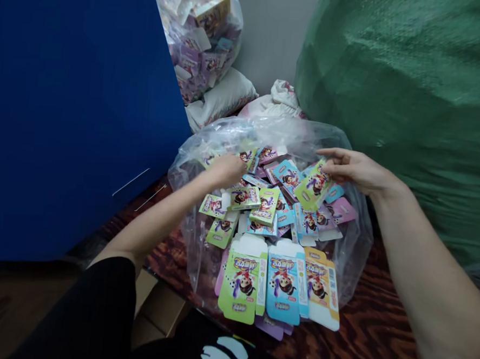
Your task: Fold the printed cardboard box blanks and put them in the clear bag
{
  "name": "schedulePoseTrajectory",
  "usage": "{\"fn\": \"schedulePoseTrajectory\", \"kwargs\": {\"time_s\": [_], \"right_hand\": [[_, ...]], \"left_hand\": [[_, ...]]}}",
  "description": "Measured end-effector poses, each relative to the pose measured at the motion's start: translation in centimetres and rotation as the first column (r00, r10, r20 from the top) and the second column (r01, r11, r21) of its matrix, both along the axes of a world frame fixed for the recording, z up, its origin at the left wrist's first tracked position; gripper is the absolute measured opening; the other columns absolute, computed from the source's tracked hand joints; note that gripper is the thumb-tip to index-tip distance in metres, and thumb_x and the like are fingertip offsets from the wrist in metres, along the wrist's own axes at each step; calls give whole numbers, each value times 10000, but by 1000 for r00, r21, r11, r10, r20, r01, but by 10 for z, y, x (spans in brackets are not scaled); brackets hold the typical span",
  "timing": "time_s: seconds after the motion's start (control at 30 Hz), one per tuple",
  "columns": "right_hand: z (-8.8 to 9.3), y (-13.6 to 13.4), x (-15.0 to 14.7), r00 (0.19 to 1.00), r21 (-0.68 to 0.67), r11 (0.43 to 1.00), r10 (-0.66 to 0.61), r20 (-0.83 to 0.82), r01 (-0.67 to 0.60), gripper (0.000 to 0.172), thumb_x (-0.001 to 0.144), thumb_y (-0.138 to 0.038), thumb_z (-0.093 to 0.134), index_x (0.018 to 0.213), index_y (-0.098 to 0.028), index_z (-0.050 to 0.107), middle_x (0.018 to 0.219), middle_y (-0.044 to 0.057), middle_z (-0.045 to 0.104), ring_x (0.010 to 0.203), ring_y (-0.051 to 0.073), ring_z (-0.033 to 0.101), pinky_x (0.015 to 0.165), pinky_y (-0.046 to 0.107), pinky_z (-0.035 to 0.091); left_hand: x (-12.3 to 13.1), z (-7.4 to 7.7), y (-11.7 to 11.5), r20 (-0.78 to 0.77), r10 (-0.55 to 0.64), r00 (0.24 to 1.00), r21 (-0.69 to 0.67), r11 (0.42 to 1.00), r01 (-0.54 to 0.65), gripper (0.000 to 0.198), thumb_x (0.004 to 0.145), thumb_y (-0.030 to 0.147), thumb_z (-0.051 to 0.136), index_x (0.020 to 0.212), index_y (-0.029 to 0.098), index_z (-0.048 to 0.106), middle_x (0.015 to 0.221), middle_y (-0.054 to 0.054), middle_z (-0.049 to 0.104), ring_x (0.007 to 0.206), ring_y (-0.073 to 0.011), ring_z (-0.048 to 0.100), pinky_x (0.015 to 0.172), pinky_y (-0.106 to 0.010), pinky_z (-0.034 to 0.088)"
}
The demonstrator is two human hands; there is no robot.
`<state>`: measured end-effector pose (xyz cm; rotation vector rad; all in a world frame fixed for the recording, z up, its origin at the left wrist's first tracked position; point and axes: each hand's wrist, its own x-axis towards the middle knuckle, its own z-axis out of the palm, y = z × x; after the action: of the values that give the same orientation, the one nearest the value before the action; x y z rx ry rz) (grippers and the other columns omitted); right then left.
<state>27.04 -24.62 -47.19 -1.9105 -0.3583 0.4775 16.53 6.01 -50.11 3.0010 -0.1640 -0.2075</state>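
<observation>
Reaching in clear plastic bag point(267, 135) w/ flat card blanks point(282, 279): right hand point(356, 170) pinching green blank point(310, 185), left hand point(226, 170) curled, grip unclear.

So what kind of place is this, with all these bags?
It looks like a small packing workroom, maybe. A clear plastic bag is heaped with flat, unfolded printed cartons, another stuffed bag of cartons stands behind it, and a huge green woven sack fills the side.

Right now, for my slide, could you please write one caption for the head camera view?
Left hand and right hand reach over flat printed cartons piled in a clear plastic bag.
</observation>
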Motion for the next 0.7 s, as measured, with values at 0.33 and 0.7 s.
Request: {"fn": "schedulePoseTrajectory", "kwargs": {"time_s": [0.33, 0.7], "right_hand": [[-53, 12, 0, 998, -330, 943, 26, -60, -44, 629, 590, -169, 869, 1200, -134, 726, 510, -86, 505, 418, 82, 421, 413, 202, 305], [-55, -4, -49, 987, -69, 993, -87, 135, 97, 514, 695, -260, 805, 1181, -121, 714, 598, -38, 551, 460, 98, 452, 439, 239, 370]], "left_hand": [[16, -51, -47, -68, -292, 954, -73, 955, 287, 679, 916, 564, 600, 1503, 237, 500, 1704, -100, 230, 1550, -398, 245, 1244, -567, 221], [54, 3, 5, -6, -179, 984, -617, 775, 138, 739, 861, 470, 678, 1509, 181, 472, 1565, -139, 493, 1422, -294, 480, 1156, -401, 401]]}}
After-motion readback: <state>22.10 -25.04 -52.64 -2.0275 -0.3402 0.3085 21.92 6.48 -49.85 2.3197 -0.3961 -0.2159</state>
